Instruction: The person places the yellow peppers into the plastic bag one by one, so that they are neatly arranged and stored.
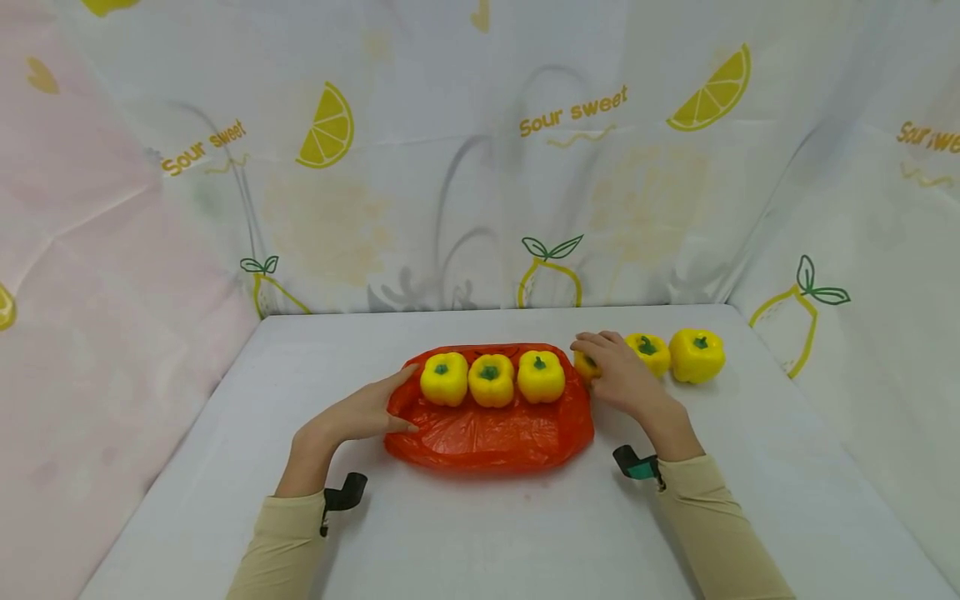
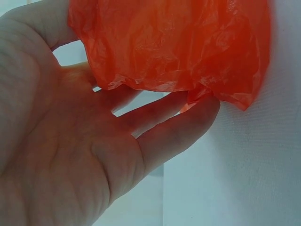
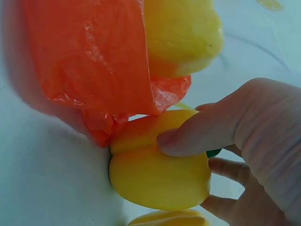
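Observation:
A red plastic bag (image 1: 487, 437) lies open on the table with three yellow bell peppers in a row on or in it: left (image 1: 444, 380), middle (image 1: 491, 381) and right (image 1: 542, 377). My left hand (image 1: 365, 408) touches the bag's left end, fingers spread and fairly straight; in the left wrist view the bag (image 2: 174, 47) partly hides the fingertips. My right hand (image 1: 618, 375) grips another yellow bell pepper (image 3: 160, 165) beside the bag's right end, thumb on its side. That pepper still appears to touch the table and the bag's edge.
Two more yellow bell peppers, a nearer one (image 1: 651, 357) and a farther one (image 1: 697, 356), stand right of my right hand on the white table (image 1: 465, 533). A white curtain (image 1: 450, 167) with lemon prints rises behind the table's back edge.

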{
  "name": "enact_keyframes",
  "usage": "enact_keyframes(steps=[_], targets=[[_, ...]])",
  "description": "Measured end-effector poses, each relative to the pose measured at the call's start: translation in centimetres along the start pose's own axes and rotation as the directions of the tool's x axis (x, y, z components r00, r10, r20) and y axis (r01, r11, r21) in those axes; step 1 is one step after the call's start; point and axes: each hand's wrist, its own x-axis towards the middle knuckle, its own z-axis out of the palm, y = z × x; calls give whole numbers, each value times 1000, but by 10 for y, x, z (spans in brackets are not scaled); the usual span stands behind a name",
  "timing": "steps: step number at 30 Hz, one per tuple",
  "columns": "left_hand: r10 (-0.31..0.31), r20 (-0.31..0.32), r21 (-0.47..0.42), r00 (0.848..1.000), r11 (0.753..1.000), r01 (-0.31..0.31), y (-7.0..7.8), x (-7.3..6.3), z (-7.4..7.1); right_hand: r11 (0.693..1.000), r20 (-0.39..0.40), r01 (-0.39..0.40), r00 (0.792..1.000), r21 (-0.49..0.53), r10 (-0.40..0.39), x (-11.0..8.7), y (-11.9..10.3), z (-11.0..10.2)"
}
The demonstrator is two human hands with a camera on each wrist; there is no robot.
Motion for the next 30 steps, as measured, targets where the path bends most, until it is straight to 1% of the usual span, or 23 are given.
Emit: enact_keyframes(steps=[4,8,11,16,21,24,30], targets=[[2,0,-4,1000,1000,-2,-1,0,0,1000,17,0,1000,-5,0,-1,1,1],[-6,1,-13,1000,1000,6,-2,1,0,999,21,-33,999,3,33,-2,3,2],[-12,2,-14,1000,1000,12,-2,1,0,998,8,-55,998,20,55,-2,6,3],[-19,5,-19,1000,1000,19,-2,2,1,999,-27,-31,999,29,32,-3,9,2],[-17,1,-16,1000,1000,17,-2,2,0,999,-70,-4,998,40,7,-5,8,-8],[-23,-3,-22,1000,999,23,-3,2,0,999,-81,10,997,52,-6,-7,6,-15],[-14,4,-25,1000,1000,14,-5,1,1,996,-92,29,996,84,-21,-11,1,-24]])
